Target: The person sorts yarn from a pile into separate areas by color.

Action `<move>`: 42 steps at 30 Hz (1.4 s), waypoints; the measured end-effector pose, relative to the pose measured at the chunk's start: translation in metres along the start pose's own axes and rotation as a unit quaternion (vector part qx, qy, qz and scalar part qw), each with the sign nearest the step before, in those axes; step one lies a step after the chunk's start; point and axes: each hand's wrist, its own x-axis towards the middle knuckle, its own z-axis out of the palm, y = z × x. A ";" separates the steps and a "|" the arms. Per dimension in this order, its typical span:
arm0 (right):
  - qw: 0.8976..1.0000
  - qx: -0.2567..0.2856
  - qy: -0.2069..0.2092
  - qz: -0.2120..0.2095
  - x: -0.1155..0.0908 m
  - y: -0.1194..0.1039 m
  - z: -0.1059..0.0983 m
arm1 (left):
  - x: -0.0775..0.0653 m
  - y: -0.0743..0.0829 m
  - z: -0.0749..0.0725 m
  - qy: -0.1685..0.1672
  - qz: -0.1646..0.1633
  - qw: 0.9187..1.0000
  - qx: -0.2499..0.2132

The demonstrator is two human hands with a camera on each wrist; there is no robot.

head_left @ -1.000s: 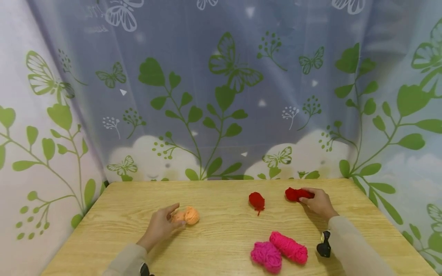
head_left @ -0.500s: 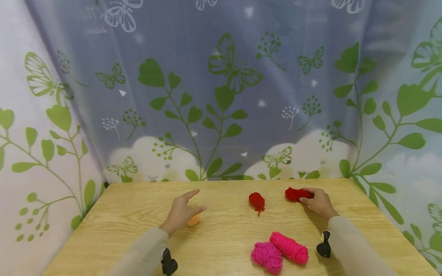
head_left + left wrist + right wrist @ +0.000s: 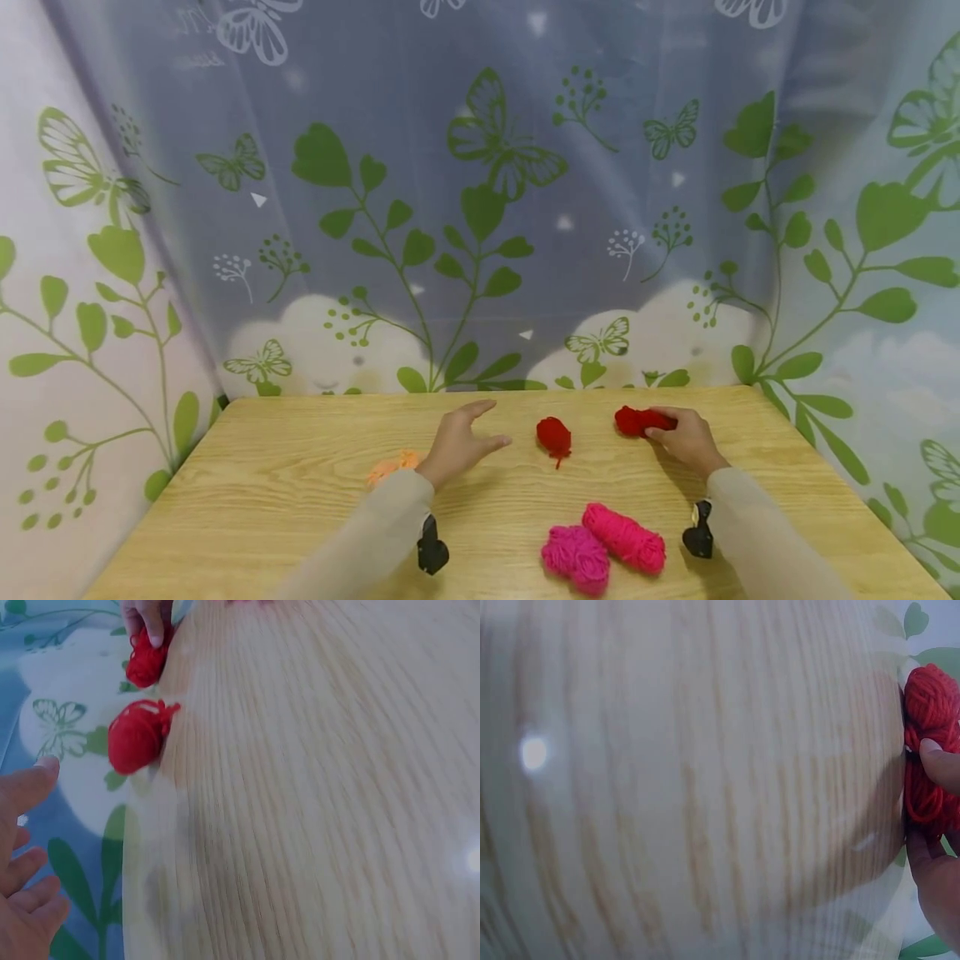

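Note:
At the back right of the table, my right hand (image 3: 692, 440) grips a bundle of dark red yarn (image 3: 633, 422); in the right wrist view the thumb lies across the bundle's red strands (image 3: 930, 697). My left hand (image 3: 459, 443) holds nothing, its thumb and fingers spread apart, over the table's middle. Just right of its fingertips lies a small red yarn ball (image 3: 553, 437) with a loose tail, also seen in the left wrist view as a red ball (image 3: 136, 739). Orange yarn (image 3: 392, 468) lies behind the left forearm, partly hidden by the sleeve.
Near the front of the wooden table (image 3: 300, 483) lie a magenta yarn bundle (image 3: 576, 558) and a hot pink yarn skein (image 3: 624, 538), side by side. A curtain (image 3: 420, 208) printed with leaves and butterflies stands along the table's back edge.
My left hand has left the orange yarn and moved right, toward the small red ball, fingers spread. The right hand stays on its red yarn bundle.

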 end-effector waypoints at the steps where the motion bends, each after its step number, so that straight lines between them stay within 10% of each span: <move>1: 1.000 0.002 -0.001 0.002 0.000 0.000 0.000 | 0.003 0.002 0.003 -0.002 0.001 1.000 -0.001; 10: 1.000 0.005 0.000 0.006 0.002 -0.003 -0.002 | 0.024 0.009 0.036 0.006 0.004 1.000 -0.022; 26: 1.000 0.000 0.006 0.011 -0.002 -0.005 -0.001 | 0.035 -0.004 0.081 -0.004 -0.084 0.985 -0.153; 42: 1.000 0.000 0.023 -0.009 0.001 0.007 0.005 | 0.034 -0.008 0.098 0.028 -0.048 0.986 -0.157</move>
